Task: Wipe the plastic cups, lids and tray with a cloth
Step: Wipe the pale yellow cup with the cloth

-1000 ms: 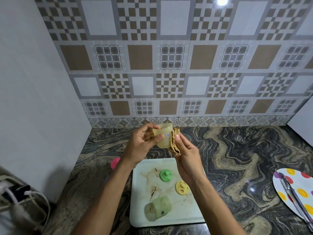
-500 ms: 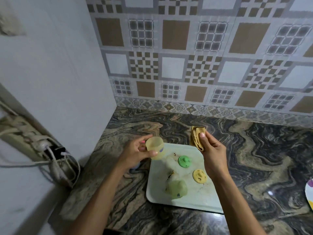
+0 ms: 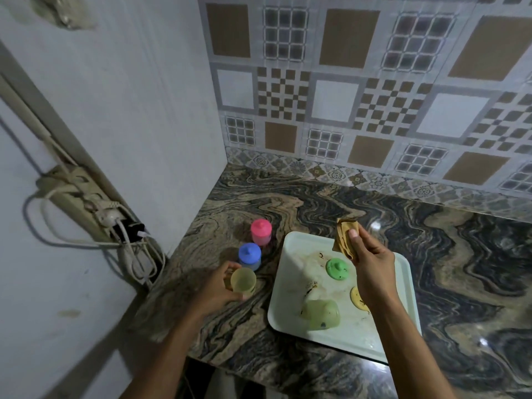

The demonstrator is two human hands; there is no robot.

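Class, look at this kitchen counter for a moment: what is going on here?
A person is cleaning small plastic cups. Their left hand grips a translucent yellow plastic cup left of the pale rectangular tray, near a blue-lidded cup and a pink-lidded cup on the marbled stone counter. Their right hand pinches a folded tan cloth above the tray. The stained tray holds a green lid, a yellow lid partly hidden by the arm, and a pale green cup on its side.

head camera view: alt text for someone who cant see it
The left hand holds a lidless yellow cup beside a blue-lidded cup and a pink-lidded cup on a marbled counter, while the right hand pinches a folded tan cloth above a stained tray. On the tray lie a green lid, a yellow lid and a tipped green cup.
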